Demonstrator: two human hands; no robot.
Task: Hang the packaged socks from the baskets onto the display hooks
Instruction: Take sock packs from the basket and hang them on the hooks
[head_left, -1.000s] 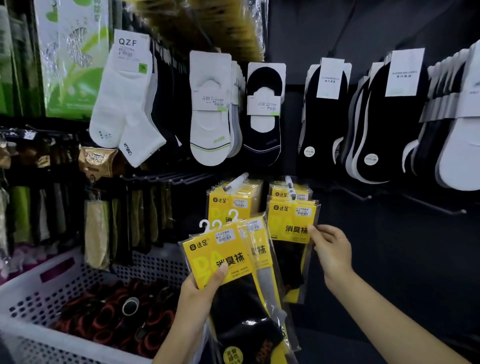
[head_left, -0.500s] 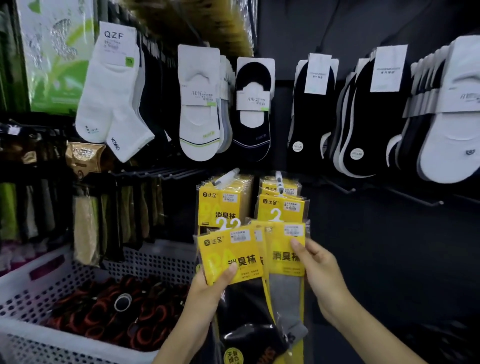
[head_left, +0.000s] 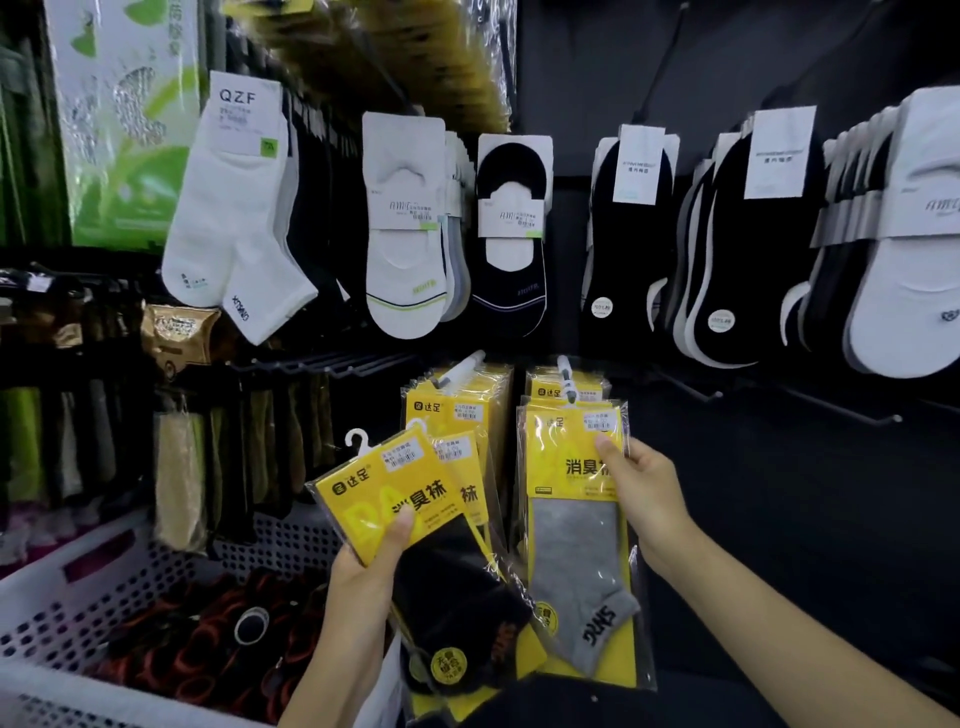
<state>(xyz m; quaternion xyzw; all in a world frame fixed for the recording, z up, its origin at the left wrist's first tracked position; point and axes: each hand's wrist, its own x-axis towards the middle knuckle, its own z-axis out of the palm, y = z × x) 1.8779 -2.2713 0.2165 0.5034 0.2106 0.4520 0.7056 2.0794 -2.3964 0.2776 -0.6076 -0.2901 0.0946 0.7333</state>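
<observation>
Partway: left hook (head_left: 462, 366) and right hook (head_left: 565, 371) already carry yellow packs (head_left: 452, 410). Your right hand (head_left: 644, 493) pinches a grey sock pack (head_left: 576, 545) against the right hook's stack; can't tell if it's hooked. Your left hand (head_left: 374, 566) grips black sock packs (head_left: 395, 488), not yet hung, beside the basket (head_left: 62, 587).

Yellow-carded grey sock pack (head_left: 571, 551) upright beside tilted black-sock packs (head_left: 358, 488).
</observation>
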